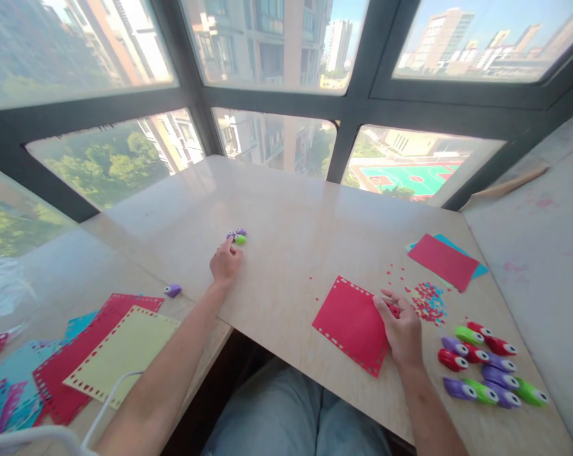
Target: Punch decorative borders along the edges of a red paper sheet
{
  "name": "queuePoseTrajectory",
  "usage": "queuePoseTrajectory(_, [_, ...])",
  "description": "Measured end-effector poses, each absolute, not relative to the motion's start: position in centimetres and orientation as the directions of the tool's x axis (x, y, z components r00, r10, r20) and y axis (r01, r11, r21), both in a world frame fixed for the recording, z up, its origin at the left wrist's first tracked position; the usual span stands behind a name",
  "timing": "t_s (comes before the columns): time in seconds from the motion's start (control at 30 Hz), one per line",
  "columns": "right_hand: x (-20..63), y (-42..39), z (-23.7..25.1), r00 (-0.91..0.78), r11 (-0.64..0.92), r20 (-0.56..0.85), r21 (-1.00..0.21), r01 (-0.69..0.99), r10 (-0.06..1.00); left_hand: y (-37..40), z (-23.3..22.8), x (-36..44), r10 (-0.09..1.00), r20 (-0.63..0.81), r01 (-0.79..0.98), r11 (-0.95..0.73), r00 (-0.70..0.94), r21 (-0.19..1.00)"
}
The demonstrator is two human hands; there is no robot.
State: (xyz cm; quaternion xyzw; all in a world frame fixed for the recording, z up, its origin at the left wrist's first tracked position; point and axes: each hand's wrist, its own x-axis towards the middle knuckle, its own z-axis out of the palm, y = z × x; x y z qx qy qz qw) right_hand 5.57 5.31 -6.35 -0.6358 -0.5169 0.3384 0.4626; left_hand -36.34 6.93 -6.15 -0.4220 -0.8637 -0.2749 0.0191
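Left hand [225, 263] apparently touches punches [237, 236]; right hand [402, 329] rests on red sheet [350, 323].

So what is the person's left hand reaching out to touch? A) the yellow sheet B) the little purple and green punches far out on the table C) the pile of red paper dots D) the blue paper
B: the left hand stretches across the table with its fingertips at the small purple and green punches, while the right hand rests on the red sheet.
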Motion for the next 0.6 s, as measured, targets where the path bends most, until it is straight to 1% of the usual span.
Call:
queuePoseTrajectory(0.13, [5.7, 5.2, -6.6, 0.246, -0.036, 0.060, -0.929, 0.368, 0.967, 7.7, -6.0, -36.4, 0.737, 0.229, 0.748, 0.513, -0.635, 0.422])
queuePoseTrajectory(0.33, [5.6, 5.0, -6.6, 0.245, -0.041, 0.059, -0.922, 0.384, 0.968, 7.4, -6.1, -36.2, 0.795, 0.260, 0.803, 0.414, -0.548, 0.428])
queuePoseTrajectory(0.43, [5.4, 4.9, -6.3, 0.241, -0.032, 0.072, -0.914, 0.403, 0.968, 6.9, -6.1, -35.7, 0.847, 0.284, 0.851, 0.310, -0.450, 0.423])
queuePoseTrajectory(0.6, [5.2, 4.8, -5.9, 0.238, -0.004, 0.110, -0.902, 0.432, 0.965, 6.0, -5.9, -34.4, 0.924, 0.305, 0.926, 0.110, -0.229, 0.361])
